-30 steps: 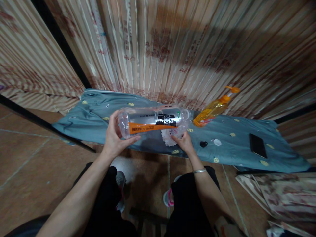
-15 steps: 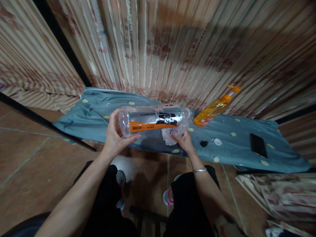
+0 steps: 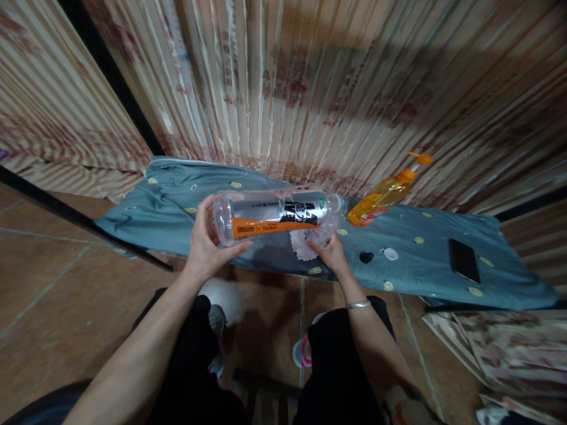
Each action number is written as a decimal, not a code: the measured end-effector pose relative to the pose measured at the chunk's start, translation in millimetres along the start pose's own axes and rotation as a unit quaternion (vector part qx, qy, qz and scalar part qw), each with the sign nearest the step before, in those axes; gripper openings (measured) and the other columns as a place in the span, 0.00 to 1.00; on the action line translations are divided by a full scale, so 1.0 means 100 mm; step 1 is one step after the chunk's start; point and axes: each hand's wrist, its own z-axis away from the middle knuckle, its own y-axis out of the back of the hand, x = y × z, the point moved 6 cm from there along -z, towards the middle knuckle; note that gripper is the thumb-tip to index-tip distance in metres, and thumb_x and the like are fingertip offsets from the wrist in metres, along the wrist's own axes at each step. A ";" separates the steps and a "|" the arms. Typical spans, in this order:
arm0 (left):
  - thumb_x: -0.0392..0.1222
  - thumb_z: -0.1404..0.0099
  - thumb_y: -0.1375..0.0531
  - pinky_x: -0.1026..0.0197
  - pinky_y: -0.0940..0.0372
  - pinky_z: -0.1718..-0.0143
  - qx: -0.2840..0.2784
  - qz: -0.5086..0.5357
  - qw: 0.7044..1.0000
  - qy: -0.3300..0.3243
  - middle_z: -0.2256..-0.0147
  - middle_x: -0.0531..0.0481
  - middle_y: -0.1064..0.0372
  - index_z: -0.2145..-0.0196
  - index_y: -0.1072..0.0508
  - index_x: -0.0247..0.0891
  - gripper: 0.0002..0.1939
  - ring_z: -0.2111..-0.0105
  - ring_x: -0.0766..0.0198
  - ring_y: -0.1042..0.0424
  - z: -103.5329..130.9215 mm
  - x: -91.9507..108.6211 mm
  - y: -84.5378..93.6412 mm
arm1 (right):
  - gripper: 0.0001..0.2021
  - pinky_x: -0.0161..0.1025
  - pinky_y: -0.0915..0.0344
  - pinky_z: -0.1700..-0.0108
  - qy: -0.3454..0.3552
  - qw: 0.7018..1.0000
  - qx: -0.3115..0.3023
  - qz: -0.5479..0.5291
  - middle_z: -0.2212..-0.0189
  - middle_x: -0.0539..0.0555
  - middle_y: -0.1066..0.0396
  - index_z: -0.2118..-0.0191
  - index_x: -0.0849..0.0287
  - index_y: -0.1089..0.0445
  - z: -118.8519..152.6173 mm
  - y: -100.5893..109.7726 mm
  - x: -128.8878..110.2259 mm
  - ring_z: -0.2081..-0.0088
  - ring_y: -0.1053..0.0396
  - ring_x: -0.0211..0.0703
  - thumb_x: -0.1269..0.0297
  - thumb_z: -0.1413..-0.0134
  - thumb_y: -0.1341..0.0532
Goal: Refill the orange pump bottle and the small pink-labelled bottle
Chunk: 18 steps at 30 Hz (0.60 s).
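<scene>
A large clear plastic bottle (image 3: 270, 215) with an orange, silver and black label lies sideways in the air in front of me, its neck to the right. Around its base end, the fingers of my left hand (image 3: 208, 242) are wrapped, the thumb along the underside. My right hand (image 3: 328, 251) grips the bottle near its shoulder from below; some of its fingers are hidden behind the plastic. Below that end shows a white scalloped-edged piece (image 3: 302, 247), partly covered by the bottle and my right hand. I cannot tell whether my right thumb touches it.
A blue-green cloth (image 3: 266, 260) with yellow motifs covers the narrow surface. To the right are a pump bottle (image 3: 381, 198) of yellow liquid, a small black object (image 3: 366, 257), a white round piece (image 3: 390, 254) and a phone (image 3: 463, 261). Behind hangs a pleated curtain (image 3: 283, 88).
</scene>
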 end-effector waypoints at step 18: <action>0.73 0.57 0.26 0.35 0.30 0.40 0.003 0.011 1.000 0.003 0.43 0.35 0.29 0.38 0.36 0.42 0.56 0.41 0.37 0.26 0.00 -0.02 0.00 | 0.30 0.61 0.25 0.46 0.001 1.000 -0.004 0.010 0.55 0.60 0.19 0.50 0.57 0.29 -0.01 -0.01 0.03 0.52 0.20 0.62 0.53 0.60 0.26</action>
